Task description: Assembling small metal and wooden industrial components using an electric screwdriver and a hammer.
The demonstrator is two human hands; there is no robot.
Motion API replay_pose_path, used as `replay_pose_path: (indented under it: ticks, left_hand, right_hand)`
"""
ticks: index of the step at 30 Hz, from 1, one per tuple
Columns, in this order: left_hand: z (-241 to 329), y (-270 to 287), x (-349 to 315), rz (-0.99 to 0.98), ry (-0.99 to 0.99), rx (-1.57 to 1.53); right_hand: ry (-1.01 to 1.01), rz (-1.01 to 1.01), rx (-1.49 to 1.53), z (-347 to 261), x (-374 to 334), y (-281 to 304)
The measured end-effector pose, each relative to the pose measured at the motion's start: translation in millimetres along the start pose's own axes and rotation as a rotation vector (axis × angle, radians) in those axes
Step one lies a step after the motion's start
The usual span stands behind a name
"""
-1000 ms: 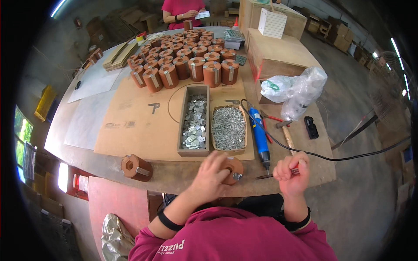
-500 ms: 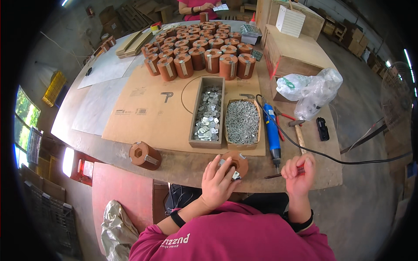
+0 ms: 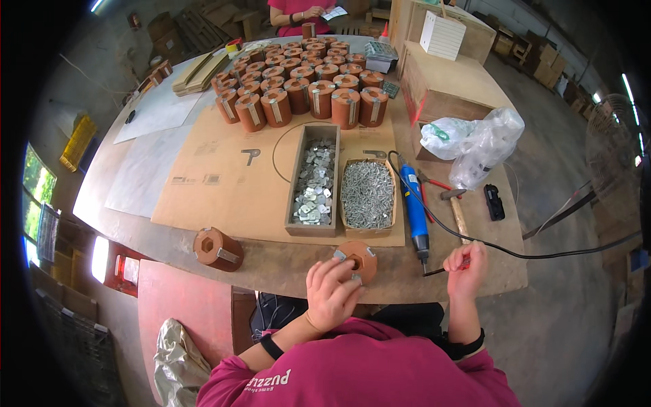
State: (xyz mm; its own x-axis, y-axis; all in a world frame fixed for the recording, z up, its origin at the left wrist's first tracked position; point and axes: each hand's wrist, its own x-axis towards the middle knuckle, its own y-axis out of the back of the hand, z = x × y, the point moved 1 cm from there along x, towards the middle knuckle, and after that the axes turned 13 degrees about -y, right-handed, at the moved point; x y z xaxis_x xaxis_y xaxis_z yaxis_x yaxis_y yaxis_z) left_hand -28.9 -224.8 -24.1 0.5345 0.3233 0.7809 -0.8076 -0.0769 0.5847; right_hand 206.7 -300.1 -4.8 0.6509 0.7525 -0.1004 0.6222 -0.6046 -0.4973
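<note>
My left hand (image 3: 332, 296) rests on a reddish-brown cylinder (image 3: 367, 264) near the table's front edge. Its fingers press on the top by the centre hole, hiding part of it, and small metal plates show at the cylinder's rim. My right hand (image 3: 468, 266), closed, holds a screwdriver (image 3: 436, 272) with a dark shaft and a reddish handle mostly hidden in the fingers. The shaft points left, near the tip of a blue electric screwdriver (image 3: 415, 210). Beyond the cylinder stand a wooden box of small metal plates (image 3: 316, 193) and a carton of screws (image 3: 368, 195).
Another brown cylinder (image 3: 218, 249) lies tilted to the left. Many more cylinders (image 3: 274, 105) stand at the back. To the right are a hammer (image 3: 458, 210), red-handled pliers (image 3: 434, 182), plastic bags (image 3: 475, 146) and a black cable (image 3: 542, 252). Across the table another person (image 3: 298, 17) holds a paper.
The view has shifted a little. My left fingers have curled in over the cylinder, and the shiny plate beside them shows less. My right hand with the screwdriver has moved slightly right.
</note>
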Motion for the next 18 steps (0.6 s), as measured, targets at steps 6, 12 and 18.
replay_pose_path:
  ticks: [6,12,18]
  left_hand:
    - [1,-4,22,-0.116,0.215,-0.047]
    - [-10,-3,19,-0.356,0.114,-0.019]
    - [-39,39,10,-0.521,0.189,-0.138]
  right_hand:
    - [0.221,-0.030,-0.464,15,2,8]
    - [0.525,-0.258,-1.057,39,11,21]
    - [0.471,-0.155,-1.271,52,4,60]
